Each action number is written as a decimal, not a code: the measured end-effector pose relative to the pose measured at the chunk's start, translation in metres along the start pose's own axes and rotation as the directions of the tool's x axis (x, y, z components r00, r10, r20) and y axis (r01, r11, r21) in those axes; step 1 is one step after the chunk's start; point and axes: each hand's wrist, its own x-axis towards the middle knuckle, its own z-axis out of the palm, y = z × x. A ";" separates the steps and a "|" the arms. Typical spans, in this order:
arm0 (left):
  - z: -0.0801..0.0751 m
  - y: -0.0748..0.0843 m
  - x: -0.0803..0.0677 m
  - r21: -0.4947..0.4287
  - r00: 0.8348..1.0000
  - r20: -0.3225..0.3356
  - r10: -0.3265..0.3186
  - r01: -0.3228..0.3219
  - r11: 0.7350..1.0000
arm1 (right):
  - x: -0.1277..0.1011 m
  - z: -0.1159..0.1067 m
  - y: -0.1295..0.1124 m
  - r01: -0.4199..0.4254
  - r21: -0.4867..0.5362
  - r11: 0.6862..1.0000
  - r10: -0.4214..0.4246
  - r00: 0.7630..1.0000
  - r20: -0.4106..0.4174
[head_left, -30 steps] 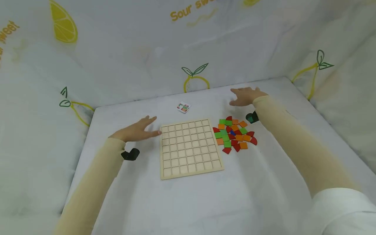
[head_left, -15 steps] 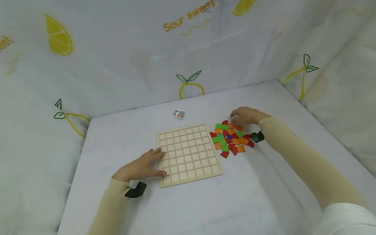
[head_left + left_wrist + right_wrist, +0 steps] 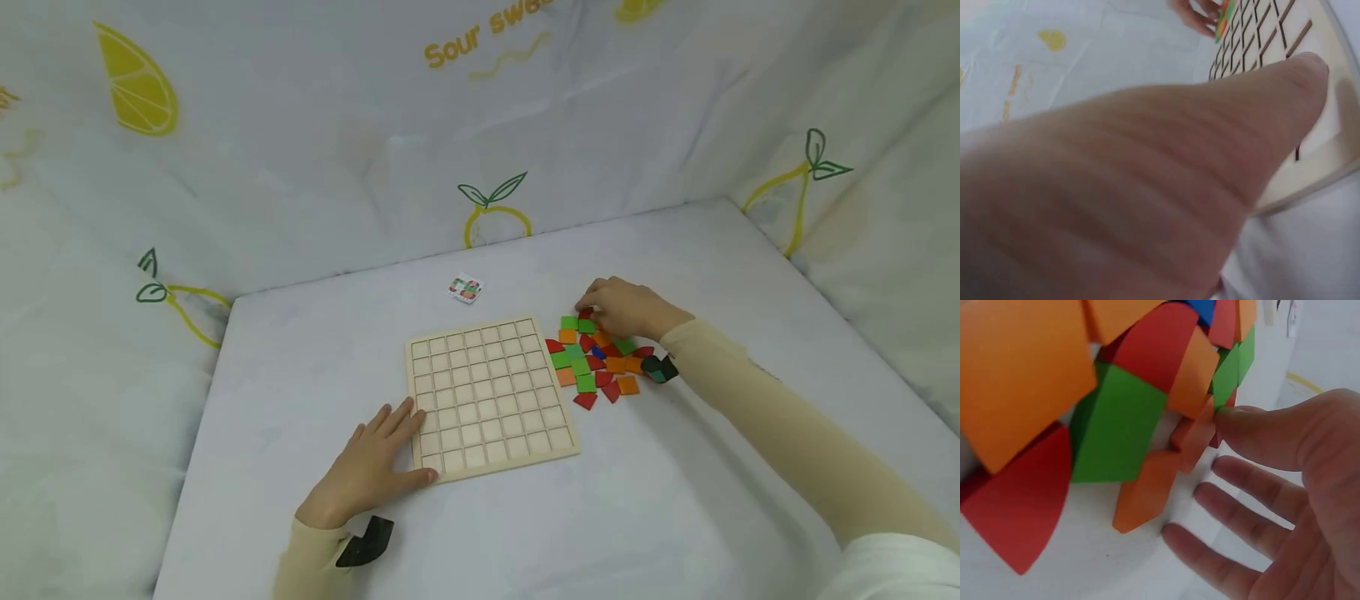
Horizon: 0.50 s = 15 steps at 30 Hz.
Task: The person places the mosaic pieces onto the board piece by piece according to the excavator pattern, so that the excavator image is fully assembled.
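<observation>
A bare wooden grid board [image 3: 487, 396] lies flat on the white table [image 3: 675, 500]. My left hand [image 3: 375, 467] rests flat beside its near-left corner, fingers straight along the left edge and thumb against the front edge. The left wrist view is filled by that hand [image 3: 1147, 187], with the board [image 3: 1310, 37] beyond it. To the right of the board is a pile of red, green and orange tiles [image 3: 596, 362]. My right hand [image 3: 622, 308] is on the pile's far end. In the right wrist view its thumb touches an orange tile [image 3: 1194, 437], and the fingers [image 3: 1241, 519] stay spread and apart.
A small printed card [image 3: 467, 288] lies behind the board. White cloth walls with lemon prints [image 3: 487, 150] close in the table at the back and both sides. Black wrist cameras [image 3: 363, 542] [image 3: 660, 367] sit at each cuff.
My left hand slid back along the board's left edge to its near corner. My right hand came down from behind the pile onto its far end.
</observation>
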 end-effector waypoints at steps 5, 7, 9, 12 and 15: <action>0.014 -0.007 -0.003 -0.032 0.998 -0.068 0.011 -0.013 0.999 | 0.002 0.000 0.005 -0.013 -0.001 1.000 0.013 1.000 -0.025; 0.017 -0.010 -0.003 -0.058 0.995 -0.095 0.019 -0.024 0.998 | 0.004 -0.002 0.007 -0.028 0.037 0.999 0.028 0.999 -0.016; 0.021 -0.014 -0.002 -0.080 0.993 -0.118 0.030 -0.040 0.996 | 0.005 -0.005 0.010 -0.047 0.122 0.991 0.049 0.999 -0.014; 0.027 -0.020 -0.001 -0.121 0.989 -0.141 0.044 -0.061 0.991 | 0.005 -0.012 0.014 -0.064 0.305 0.950 0.082 0.996 -0.044; 0.033 -0.024 0.001 -0.158 0.988 -0.147 0.046 -0.070 0.985 | 0.008 -0.017 0.011 -0.041 0.473 0.880 0.094 0.991 -0.090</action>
